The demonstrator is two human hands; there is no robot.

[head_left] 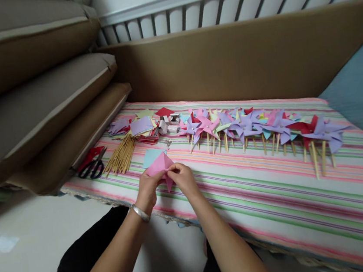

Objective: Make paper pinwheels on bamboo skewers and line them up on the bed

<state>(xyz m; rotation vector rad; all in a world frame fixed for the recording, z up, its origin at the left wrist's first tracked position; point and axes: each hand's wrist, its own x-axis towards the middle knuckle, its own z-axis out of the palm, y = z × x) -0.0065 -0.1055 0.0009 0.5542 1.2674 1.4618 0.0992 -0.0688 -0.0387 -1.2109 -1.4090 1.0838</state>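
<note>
A pink paper piece (161, 162), pointed at several corners, is held between both hands just above the striped cloth. My left hand (150, 184) pinches it from the left, thumb toward its middle; a silver bangle circles that wrist. From the right, the thumb and fingertips of my right hand (182, 177) close on the paper near its centre. Whatever lies under the fingertips is hidden. Behind the pink paper lies a light blue paper sheet (150, 156). A few small metallic bits (168, 142) rest just beyond it.
Black-handled scissors (91, 168) and a bundle of wooden sticks (120, 155) lie to the left. Stacked coloured paper (141, 126) and small white boxes (169, 125) are behind. Finished pinwheels (244, 126) spread rightward. Large cushions (51, 120) rise at the left; a brown board (225, 61) stands behind.
</note>
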